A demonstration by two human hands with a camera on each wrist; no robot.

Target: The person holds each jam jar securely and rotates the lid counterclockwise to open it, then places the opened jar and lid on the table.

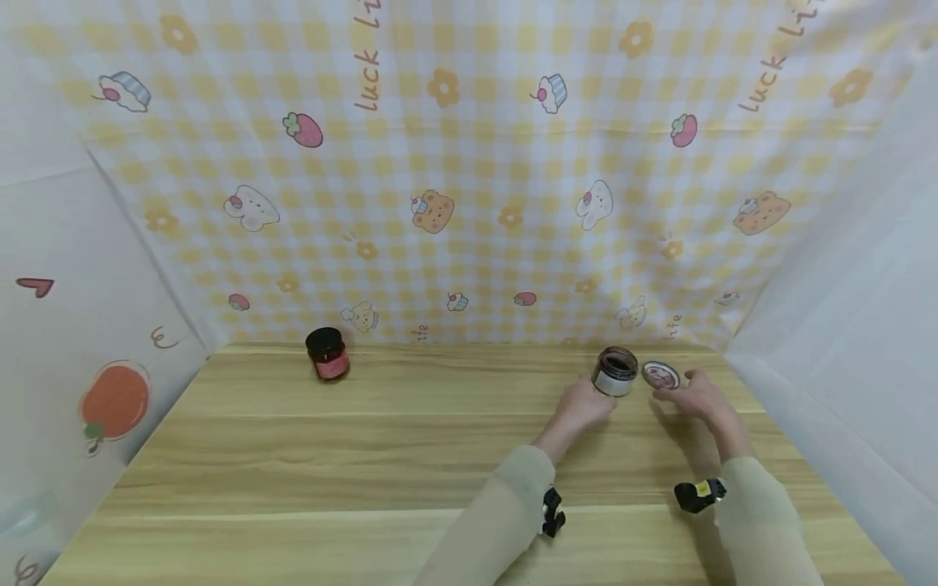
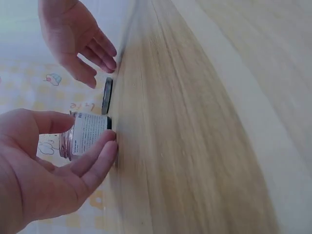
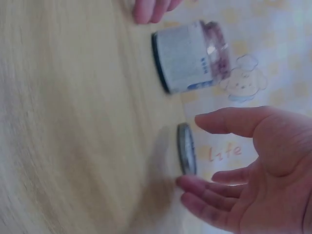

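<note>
An uncovered glass jar (image 1: pixel 616 373) with a dark mouth and white label stands upright at the back right of the table. My left hand (image 1: pixel 586 404) is beside its near left side, thumb and fingers spread. The right wrist view shows a gap between those left fingertips (image 3: pixel 146 9) and the jar (image 3: pixel 185 57). Right of the jar, a round lid (image 1: pixel 661 375) lies flat on the wood. Around the lid's near right side, my right hand (image 1: pixel 699 399) holds nothing, its thumb and fingers apart. In the right wrist view, the lid (image 3: pixel 186 148) sits just beyond the right hand (image 3: pixel 263 170).
A second jar (image 1: pixel 327 354), dark-lidded with a red label, stands at the back left of the wooden table (image 1: pixel 330 456). A yellow checked cloth (image 1: pixel 469 163) hangs behind the table's back edge. White sheets (image 1: pixel 843 325) flank both sides.
</note>
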